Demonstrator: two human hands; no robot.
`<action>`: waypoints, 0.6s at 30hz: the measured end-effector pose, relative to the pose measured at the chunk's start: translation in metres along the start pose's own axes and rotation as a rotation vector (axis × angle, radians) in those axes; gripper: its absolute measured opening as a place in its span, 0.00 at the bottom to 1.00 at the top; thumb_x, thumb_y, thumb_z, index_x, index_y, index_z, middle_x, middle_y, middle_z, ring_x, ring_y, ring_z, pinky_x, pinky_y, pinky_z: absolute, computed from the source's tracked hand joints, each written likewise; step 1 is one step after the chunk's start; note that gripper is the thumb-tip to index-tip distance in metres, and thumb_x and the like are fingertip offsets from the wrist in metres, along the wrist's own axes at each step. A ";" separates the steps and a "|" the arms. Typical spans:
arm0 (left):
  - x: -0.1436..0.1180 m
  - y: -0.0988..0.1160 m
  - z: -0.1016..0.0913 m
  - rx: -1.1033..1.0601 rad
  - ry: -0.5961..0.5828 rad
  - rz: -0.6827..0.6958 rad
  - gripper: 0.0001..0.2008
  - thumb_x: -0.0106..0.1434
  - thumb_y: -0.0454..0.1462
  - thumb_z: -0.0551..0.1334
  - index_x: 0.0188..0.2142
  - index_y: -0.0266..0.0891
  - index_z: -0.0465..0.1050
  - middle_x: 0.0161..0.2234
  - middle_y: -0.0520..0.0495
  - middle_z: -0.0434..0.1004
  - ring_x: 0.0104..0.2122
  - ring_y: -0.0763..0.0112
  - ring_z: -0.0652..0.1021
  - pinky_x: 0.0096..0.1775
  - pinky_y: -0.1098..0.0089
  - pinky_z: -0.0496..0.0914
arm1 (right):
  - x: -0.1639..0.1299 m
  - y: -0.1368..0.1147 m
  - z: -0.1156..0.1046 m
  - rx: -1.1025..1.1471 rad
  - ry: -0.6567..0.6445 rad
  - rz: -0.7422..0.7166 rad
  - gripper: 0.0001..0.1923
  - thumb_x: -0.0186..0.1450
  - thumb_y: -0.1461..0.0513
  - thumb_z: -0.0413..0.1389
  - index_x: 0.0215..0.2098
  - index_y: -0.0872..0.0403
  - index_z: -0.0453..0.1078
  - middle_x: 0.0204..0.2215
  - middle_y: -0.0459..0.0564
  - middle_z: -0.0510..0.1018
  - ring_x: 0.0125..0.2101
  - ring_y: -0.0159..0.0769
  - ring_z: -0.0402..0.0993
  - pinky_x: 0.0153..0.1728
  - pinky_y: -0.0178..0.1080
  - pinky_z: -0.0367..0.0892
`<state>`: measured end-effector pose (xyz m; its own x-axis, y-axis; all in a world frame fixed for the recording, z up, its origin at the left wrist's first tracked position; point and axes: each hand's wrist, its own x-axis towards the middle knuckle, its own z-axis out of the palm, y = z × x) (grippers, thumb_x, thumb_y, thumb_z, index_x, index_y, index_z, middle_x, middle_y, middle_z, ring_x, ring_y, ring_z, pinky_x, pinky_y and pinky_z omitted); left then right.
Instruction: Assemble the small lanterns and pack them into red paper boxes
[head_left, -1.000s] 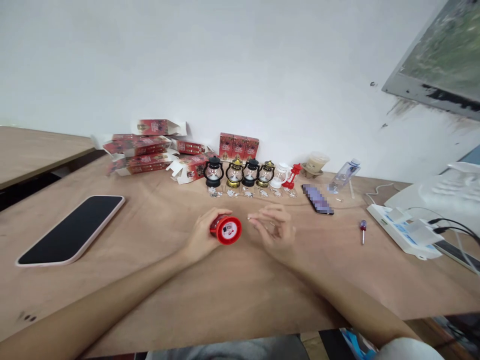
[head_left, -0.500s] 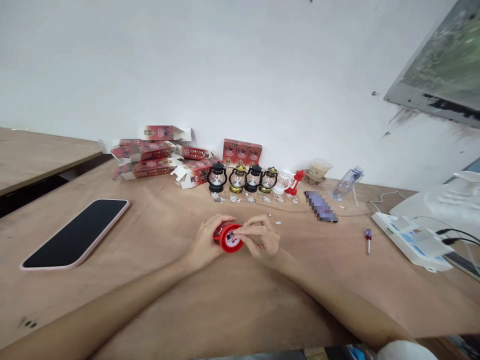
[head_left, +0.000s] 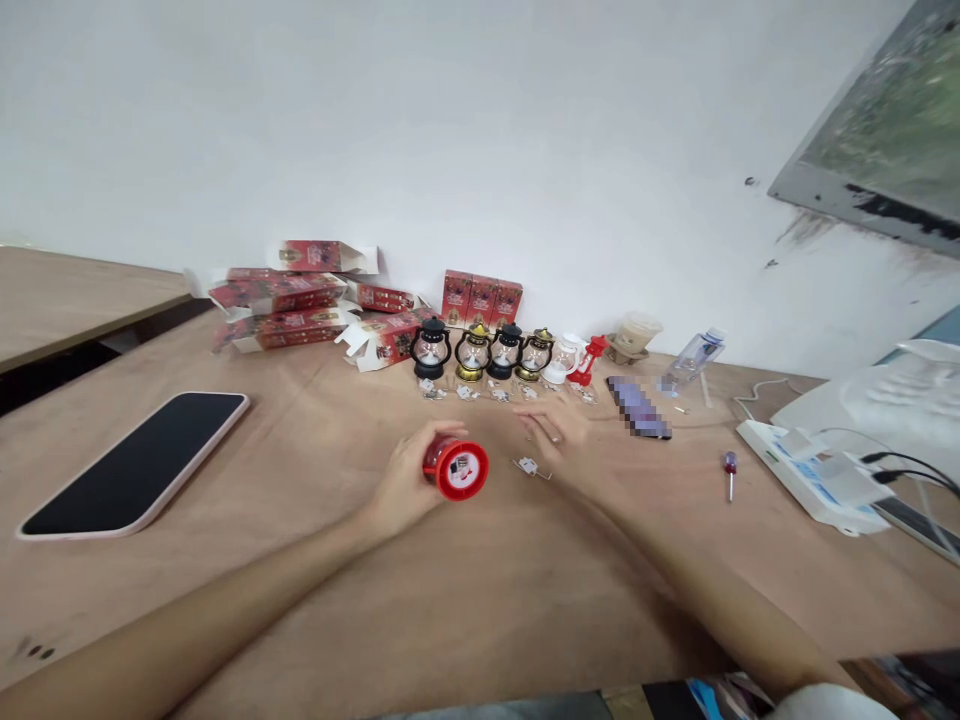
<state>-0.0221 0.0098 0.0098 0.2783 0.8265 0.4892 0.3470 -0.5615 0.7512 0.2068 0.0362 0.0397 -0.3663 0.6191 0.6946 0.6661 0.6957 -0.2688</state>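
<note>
We are gripping a red lantern (head_left: 455,467) in our left hand (head_left: 401,483); our right hand (head_left: 564,437) is lying spread, blurred, on the surface (head_left: 480,590); no writing is legible.

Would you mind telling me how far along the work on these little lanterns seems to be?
Done, it seems: six lanterns stand in a row at the back, each with a small part in front. In hand: the left hand holds a red lantern on its side, base toward the camera, while the right hand is open above the table near a small loose piece. Left: three closed red boxes behind the row.
</note>
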 end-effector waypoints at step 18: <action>-0.002 0.000 0.001 -0.166 -0.013 -0.082 0.24 0.48 0.40 0.68 0.41 0.41 0.59 0.48 0.38 0.75 0.44 0.59 0.77 0.42 0.60 0.73 | 0.012 0.065 -0.011 -0.142 -0.611 0.390 0.07 0.59 0.68 0.55 0.28 0.57 0.77 0.25 0.49 0.80 0.25 0.31 0.71 0.28 0.31 0.62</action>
<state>-0.0216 0.0083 0.0087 0.2670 0.8682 0.4182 0.2165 -0.4769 0.8519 0.2529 0.0851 0.0374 -0.3545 0.9331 0.0597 0.8845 0.3554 -0.3023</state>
